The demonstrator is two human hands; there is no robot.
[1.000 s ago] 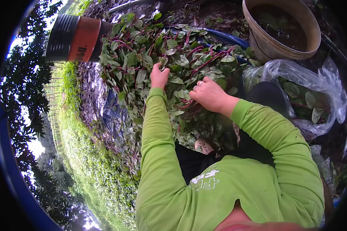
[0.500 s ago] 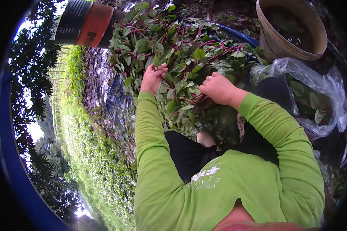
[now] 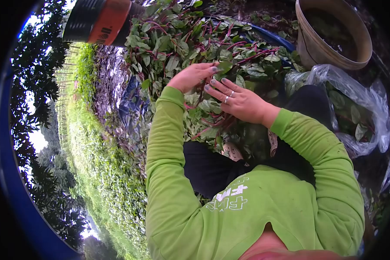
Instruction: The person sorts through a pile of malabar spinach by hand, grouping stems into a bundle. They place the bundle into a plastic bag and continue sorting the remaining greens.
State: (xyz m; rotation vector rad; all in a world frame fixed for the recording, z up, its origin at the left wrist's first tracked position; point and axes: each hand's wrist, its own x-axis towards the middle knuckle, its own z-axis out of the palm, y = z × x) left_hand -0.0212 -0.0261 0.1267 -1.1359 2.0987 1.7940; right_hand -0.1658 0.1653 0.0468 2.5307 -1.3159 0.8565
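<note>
A thick pile of leafy greens with reddish-purple stems (image 3: pixel 173 43) lies before me, looking like Malabar spinach. My left hand (image 3: pixel 191 77) is over the pile, its fingers bent together around a leafy stem; a green leaf (image 3: pixel 224 66) shows at the fingertips. Close beside it, my right hand (image 3: pixel 242 103) is palm down with its fingers stretched and slightly apart, two rings showing. The right fingertips nearly meet the left ones above the stems. Leaves and fingers partly hide what lies between the hands.
A black drum with a red band (image 3: pixel 110 21) lies at upper left. At upper right stands a muddy bucket (image 3: pixel 305 39). Below it is a clear plastic bag (image 3: pixel 368 99) with leaves inside. Blue sheeting (image 3: pixel 132 102) shows beside the pile. My shoes (image 3: pixel 232 151) are close to the greens.
My left hand has moved right and slightly up, toward the right hand. My right hand has gone from curled fingers to stretched ones. The gap between the hands has closed.
</note>
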